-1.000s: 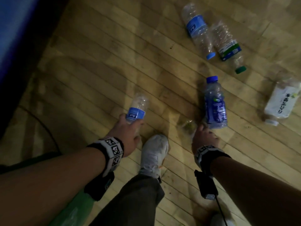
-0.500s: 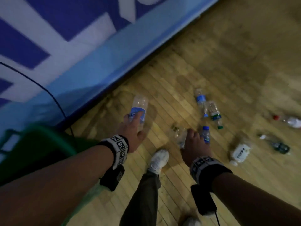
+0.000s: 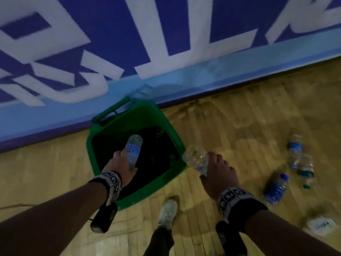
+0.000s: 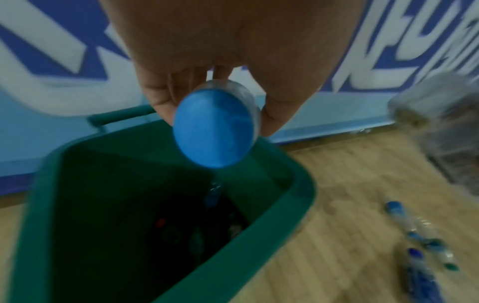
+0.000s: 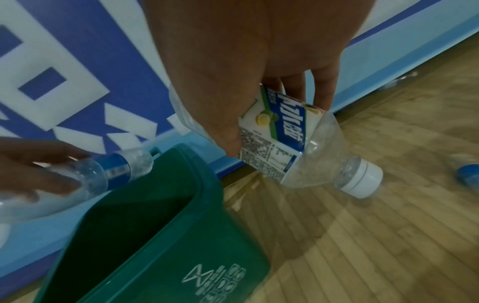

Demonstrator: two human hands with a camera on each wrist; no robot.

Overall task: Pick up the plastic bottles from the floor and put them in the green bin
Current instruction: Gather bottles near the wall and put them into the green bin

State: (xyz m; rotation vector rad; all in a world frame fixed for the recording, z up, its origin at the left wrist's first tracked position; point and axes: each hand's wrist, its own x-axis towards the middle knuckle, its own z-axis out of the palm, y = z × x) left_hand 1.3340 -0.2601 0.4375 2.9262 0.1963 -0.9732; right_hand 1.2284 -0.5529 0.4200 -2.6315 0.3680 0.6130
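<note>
The green bin [image 3: 103, 133] stands open against the blue wall, also visible in the wrist views [image 4: 298, 180] [image 5: 197, 256]. My left hand [image 3: 120, 163] grips a clear bottle with a blue label [image 3: 133, 147] over the bin's dark opening; its blue cap [image 4: 213, 129] faces the left wrist camera. My right hand [image 3: 219, 172] grips a clear bottle with a white label [image 3: 195, 159] [image 5: 274, 139] just right of the bin's rim, its white cap [image 5: 362, 178] pointing down at the floor. Several bottles lie dimly inside the bin [image 4: 207, 225].
Three bottles [image 3: 295, 146] [image 3: 306, 169] [image 3: 276, 189] lie on the wooden floor at the right, with a white-labelled one [image 3: 322, 226] nearer. My white shoe [image 3: 168, 211] stands just below the bin. A blue wall banner [image 3: 166, 43] runs behind it.
I have turned from the bottles on the floor toward the bin. Both hands rose with their bottles; the left one now hangs over the bin's opening, the right beside its rim.
</note>
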